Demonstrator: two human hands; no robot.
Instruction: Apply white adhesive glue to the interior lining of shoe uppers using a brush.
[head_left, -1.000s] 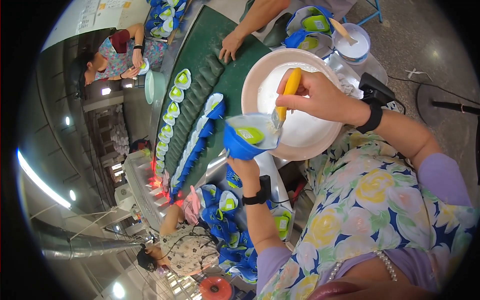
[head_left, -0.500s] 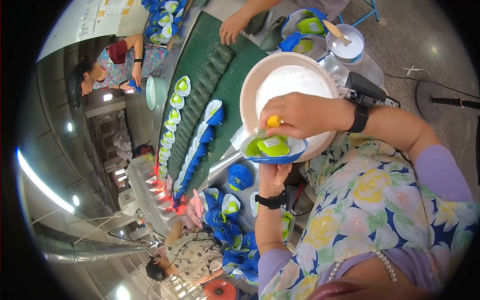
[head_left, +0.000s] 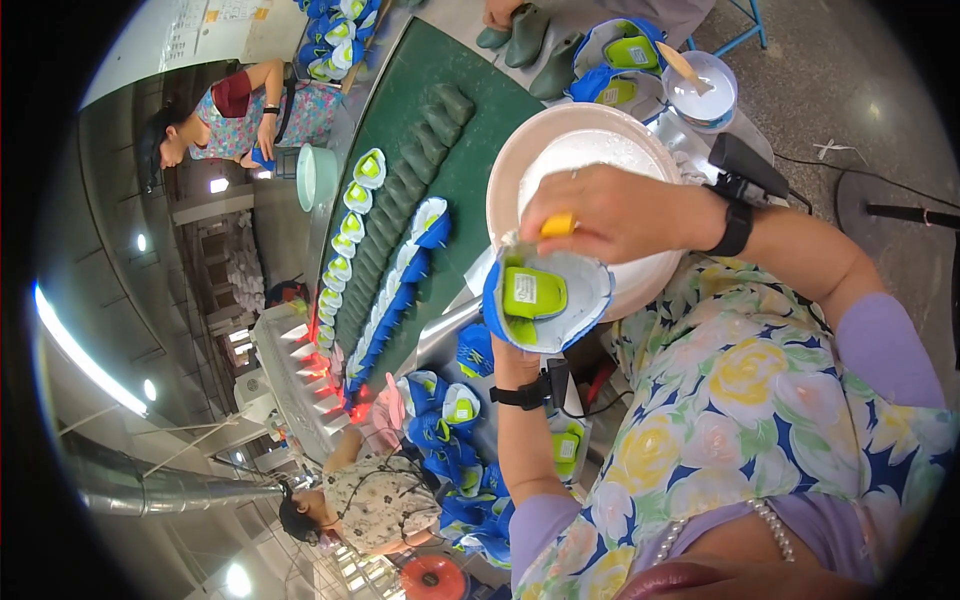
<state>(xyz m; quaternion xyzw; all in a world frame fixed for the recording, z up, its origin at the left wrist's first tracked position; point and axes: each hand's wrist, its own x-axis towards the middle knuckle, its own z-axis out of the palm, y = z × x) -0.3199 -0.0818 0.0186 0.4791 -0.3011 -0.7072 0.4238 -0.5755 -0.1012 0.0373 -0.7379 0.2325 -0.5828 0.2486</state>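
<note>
Currently our right hand [head_left: 605, 208] is curled around a yellow-handled brush [head_left: 557, 225]; our left hand [head_left: 513, 357], mostly hidden, seemingly grips the blue upper [head_left: 577, 296] from beneath, before the pink basin [head_left: 502, 183] of white liquid [head_left: 590, 153]. By the table's [head_left: 752, 150] corner, a tub [head_left: 706, 119] holds a wooden-handled brush [head_left: 682, 67].

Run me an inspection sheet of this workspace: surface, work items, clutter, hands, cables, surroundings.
Surface: green belt bearing rows of shoe uppers and dark foot forms.
Work items: blue shoe upper, yellow-handled brush, pale pink basin with white contents.
Clutter: piled blue uppers; tub with wooden-handled brush.
Hands: left hand holds the upper from below, fingers hidden; right hand grips the yellow-handled brush.
Cables: dark cable beside left wrist.
Surroundings: people at upper left and lower left.
</note>
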